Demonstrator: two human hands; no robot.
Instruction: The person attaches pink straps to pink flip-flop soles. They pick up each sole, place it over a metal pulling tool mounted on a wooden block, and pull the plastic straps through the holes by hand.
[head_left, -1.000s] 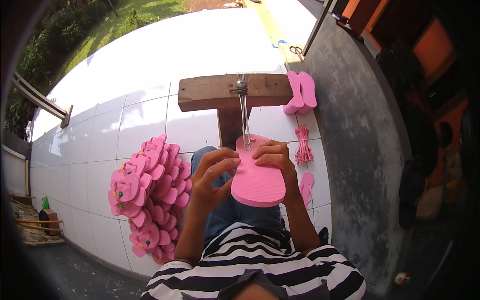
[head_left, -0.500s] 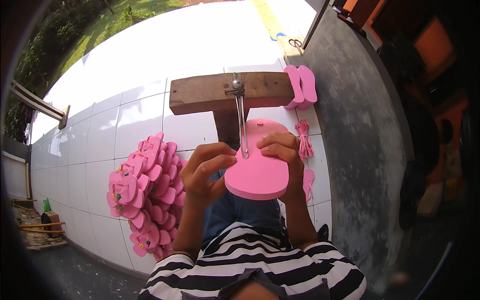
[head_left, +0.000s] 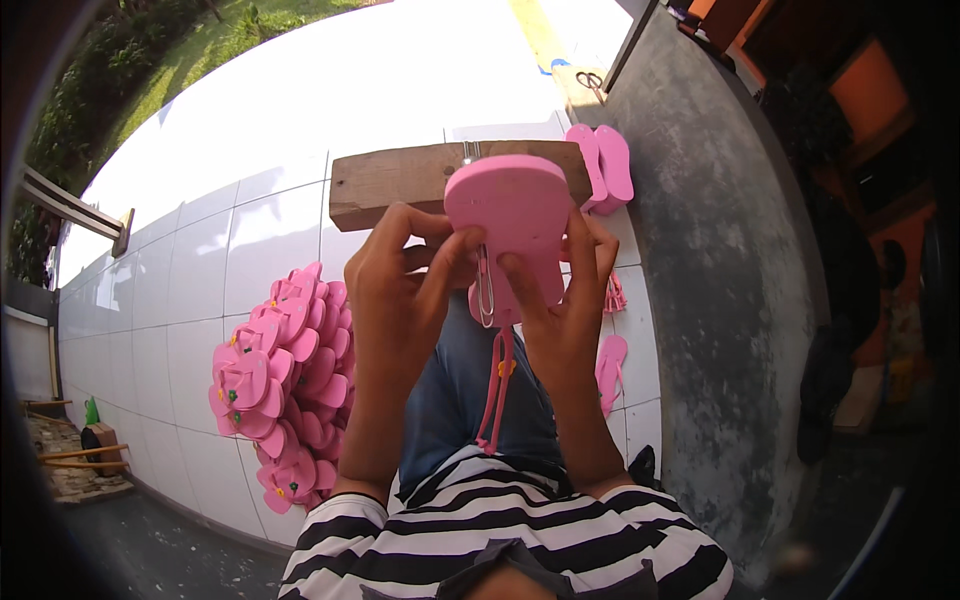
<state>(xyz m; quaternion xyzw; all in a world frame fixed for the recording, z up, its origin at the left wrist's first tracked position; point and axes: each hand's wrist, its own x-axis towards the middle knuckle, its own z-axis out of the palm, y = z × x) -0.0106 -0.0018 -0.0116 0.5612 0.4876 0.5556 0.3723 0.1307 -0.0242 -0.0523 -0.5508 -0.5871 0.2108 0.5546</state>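
Observation:
A pink flip-flop sole is raised in front of the wooden crosspiece, between my two hands. At its left edge my left hand is closed, thumb and fingers pinching the sole beside a long metal wire loop. My right hand grips the opposite edge, its thumb lying on the sole's face and fingers behind. A pink strap with a small yellow flower hangs below the sole over my lap. The wire's fixing on the wood is mostly hidden behind the sole.
To the left a big heap of pink flip-flops lies on the white tiles. At the right are pink soles, a bundle of straps and a single flip-flop. Scissors lie beyond, near the grey wall.
The sole has been turned over and raised toward the wooden crosspiece. A strap now dangles below it. Both hands moved up with it, and the right thumb now presses on its face.

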